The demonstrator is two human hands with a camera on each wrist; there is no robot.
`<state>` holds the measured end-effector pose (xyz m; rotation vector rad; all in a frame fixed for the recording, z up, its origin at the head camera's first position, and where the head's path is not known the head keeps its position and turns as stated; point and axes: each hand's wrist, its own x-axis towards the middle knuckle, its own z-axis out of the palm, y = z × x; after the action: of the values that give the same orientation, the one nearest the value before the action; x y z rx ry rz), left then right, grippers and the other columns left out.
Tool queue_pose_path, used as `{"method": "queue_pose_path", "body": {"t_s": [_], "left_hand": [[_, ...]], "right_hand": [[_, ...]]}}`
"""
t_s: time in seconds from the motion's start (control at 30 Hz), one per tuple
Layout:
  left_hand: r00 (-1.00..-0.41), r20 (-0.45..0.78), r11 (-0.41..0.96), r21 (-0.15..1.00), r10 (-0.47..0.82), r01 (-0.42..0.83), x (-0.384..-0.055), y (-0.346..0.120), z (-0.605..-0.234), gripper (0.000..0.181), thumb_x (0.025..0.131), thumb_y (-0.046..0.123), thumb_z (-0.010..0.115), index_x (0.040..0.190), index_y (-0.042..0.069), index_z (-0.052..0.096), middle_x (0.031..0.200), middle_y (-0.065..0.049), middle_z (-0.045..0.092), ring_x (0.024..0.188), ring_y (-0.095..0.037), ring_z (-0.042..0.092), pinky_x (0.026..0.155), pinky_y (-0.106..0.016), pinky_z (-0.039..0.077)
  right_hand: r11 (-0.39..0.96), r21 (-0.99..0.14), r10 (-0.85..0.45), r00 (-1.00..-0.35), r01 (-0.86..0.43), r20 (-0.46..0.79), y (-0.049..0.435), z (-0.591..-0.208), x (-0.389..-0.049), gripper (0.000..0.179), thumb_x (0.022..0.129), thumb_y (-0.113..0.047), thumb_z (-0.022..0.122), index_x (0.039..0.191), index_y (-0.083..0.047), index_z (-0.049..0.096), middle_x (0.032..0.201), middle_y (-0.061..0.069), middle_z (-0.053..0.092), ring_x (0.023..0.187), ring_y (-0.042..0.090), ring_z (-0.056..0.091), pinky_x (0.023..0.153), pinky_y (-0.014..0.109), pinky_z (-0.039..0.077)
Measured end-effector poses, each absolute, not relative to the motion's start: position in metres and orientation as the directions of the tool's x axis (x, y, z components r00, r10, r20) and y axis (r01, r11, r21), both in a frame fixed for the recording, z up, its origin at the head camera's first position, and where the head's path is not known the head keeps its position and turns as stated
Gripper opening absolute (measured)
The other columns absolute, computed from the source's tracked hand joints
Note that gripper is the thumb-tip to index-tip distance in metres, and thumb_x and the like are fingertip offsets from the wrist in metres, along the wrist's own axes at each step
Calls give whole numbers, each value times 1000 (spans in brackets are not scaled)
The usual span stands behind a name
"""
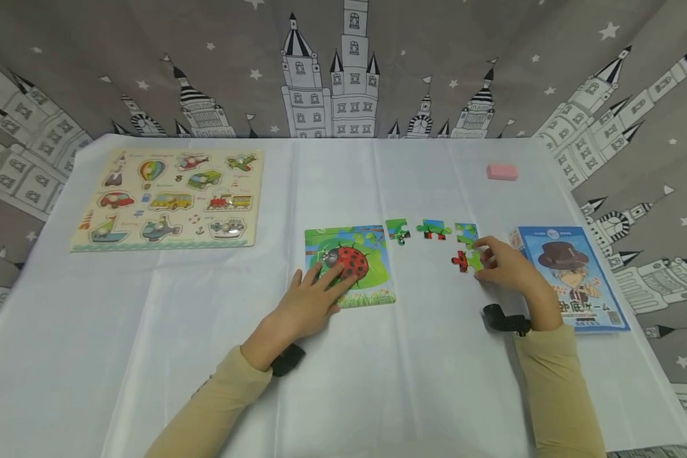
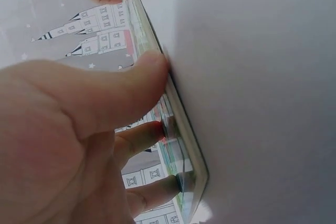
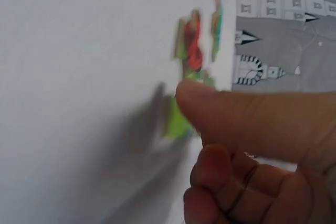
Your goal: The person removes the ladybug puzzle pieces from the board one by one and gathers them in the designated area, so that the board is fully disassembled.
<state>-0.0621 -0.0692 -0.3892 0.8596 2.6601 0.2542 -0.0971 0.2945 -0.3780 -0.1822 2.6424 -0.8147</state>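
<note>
My left hand [image 1: 306, 305] rests with spread fingers on a square ladybug jigsaw puzzle [image 1: 378, 254]. In the left wrist view, the left thumb [image 2: 149, 74] lies along the puzzle's edge and other fingertips touch its face. At the right, my right hand [image 1: 509, 270] holds a red and green puzzle piece [image 1: 472, 262] at its edge between curled thumb and fingers; their exact contact is partly hidden. Just above, beside the index fingertip, lies a blue and green piece [image 1: 465, 231]. Two more pieces lie leftward: a red, blue and green one [image 1: 433, 228] and a mostly green one [image 1: 397, 229].
A wooden vehicle puzzle board [image 1: 200, 213] lies at the back left. To the right of my right hand is a blue game box [image 1: 595, 280]. A pink block [image 1: 502, 172] sits at the back right of the white-covered table [image 1: 412, 381].
</note>
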Motion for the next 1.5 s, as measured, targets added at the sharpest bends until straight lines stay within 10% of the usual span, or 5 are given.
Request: {"method": "queue_pose_path", "body": {"t_s": [0.53, 1.5], "left_hand": [[-762, -290, 814, 246, 579, 526, -66, -72, -390, 56, 92, 26, 52, 143, 28, 29, 149, -2, 19, 134, -36, 12, 99, -58, 21], [-777, -257, 817, 229, 575, 529, -60, -77, -390, 48, 95, 24, 48, 139, 37, 34, 143, -21, 18, 132, -43, 10, 101, -52, 24]], "right_hand": [[678, -611, -621, -764, -409, -178, 156, -374, -117, 50, 84, -19, 65, 126, 3, 48, 102, 13, 55, 82, 19, 54, 72, 33, 45], [697, -595, -577, -805, -400, -134, 121, -392, -121, 51, 75, -18, 75, 117, -1, 52, 111, 15, 50, 102, 27, 48, 88, 40, 39]]}}
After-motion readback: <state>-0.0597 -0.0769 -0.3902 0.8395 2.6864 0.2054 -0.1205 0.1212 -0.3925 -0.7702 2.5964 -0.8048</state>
